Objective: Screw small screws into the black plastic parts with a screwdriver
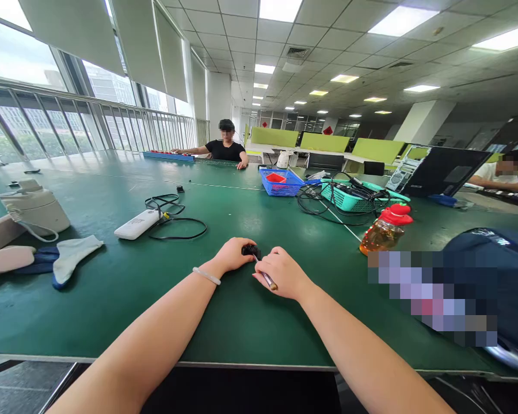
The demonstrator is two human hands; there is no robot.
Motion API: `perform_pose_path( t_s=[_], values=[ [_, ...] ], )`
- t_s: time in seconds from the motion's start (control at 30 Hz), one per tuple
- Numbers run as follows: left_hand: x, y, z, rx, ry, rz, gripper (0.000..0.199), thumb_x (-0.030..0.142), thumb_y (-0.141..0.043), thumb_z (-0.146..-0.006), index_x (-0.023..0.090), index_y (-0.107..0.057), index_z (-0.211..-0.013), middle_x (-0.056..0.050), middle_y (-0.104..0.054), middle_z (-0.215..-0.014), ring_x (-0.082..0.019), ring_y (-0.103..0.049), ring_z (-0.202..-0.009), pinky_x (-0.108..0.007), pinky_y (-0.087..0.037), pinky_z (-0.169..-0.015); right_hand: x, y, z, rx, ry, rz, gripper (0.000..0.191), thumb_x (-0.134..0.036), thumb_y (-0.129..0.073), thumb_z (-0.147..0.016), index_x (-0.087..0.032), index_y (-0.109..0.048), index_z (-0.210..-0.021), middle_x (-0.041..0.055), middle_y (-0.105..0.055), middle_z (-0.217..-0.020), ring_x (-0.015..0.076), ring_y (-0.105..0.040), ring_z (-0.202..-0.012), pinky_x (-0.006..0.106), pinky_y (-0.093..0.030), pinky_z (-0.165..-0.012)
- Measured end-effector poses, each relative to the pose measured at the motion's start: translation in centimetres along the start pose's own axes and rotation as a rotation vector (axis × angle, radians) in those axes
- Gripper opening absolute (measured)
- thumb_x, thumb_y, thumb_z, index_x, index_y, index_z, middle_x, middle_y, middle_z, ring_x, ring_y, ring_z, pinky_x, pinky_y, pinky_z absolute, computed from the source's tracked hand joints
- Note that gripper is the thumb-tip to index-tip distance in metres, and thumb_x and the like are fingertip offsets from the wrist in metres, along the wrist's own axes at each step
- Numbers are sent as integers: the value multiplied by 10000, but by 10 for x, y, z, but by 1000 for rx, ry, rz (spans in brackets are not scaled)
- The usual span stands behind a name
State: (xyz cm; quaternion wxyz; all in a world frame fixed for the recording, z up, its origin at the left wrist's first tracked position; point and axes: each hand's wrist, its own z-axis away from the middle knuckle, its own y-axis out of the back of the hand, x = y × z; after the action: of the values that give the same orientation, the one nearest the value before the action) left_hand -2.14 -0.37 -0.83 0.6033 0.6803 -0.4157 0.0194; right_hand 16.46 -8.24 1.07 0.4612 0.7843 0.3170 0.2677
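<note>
On the green table (224,310), my left hand (233,255) is closed around a small black part (251,250), held close to the tabletop. Just to its right, my right hand (282,272) grips a thin screwdriver-like tool (269,280). The tool slants, its handle end towards me and its narrow shaft reaching the black part. Fine details of the black part are too small to tell, and my left fingers hide some of it.
A white power bank (138,224) with a black cable lies ahead left, a large white bottle (38,208) at far left. Blue basket (280,183), teal basket (349,198) with cables, red-capped bottle (384,230) and dark bag (496,282) are right. A person sits across the table.
</note>
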Motion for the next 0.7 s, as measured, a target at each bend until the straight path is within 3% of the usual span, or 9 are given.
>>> perform_pose_path(
  t_s=[0.27, 0.7],
  values=[
    [0, 0, 1, 3, -13, -3, 368, 280, -671, -737, 241, -694, -1102, -28, -717, -1121, -235, -653, -1034, -321, -495, -960, 3, -5, 1, -20, -8, -51, 165, -256, -536, -888, -194, -597, -748, 6, -659, -716, 136, -540, -647, 312, -301, -795],
    [4, 2, 2, -2, 2, -11, 338, 282, -633, -771, 226, -693, -1098, -35, -719, -1120, -236, -650, -1032, -332, -490, -951, 3, -2, 0, 87, -34, -99, 184, -242, -513, -896, -188, -573, -730, 0, -645, -692, 131, -537, -652, 303, -308, -785]
  ],
)
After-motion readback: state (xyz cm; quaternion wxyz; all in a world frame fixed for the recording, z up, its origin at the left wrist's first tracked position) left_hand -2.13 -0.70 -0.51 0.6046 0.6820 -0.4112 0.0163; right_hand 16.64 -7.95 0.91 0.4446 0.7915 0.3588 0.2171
